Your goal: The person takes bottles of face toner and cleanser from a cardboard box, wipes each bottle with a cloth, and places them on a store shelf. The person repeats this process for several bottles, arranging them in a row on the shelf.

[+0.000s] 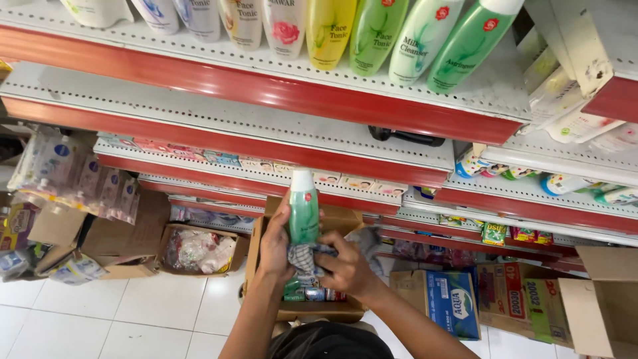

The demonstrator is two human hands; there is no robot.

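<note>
While left hand grips green bottle | right hand grip closed around cloth

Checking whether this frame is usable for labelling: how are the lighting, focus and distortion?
Head view: bright, even light, little shadow; soft sheen on the top-shelf bottles; the green bottle held by the left hand and the cloth under the right hand are fairly sharp; the shelves tilt and splay from the wide lens.

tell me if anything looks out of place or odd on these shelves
One thing: a black handheld object lies alone on the otherwise bare second shelf, unlike the stocked bottle row above. Nothing looks spilled or damaged.
</note>
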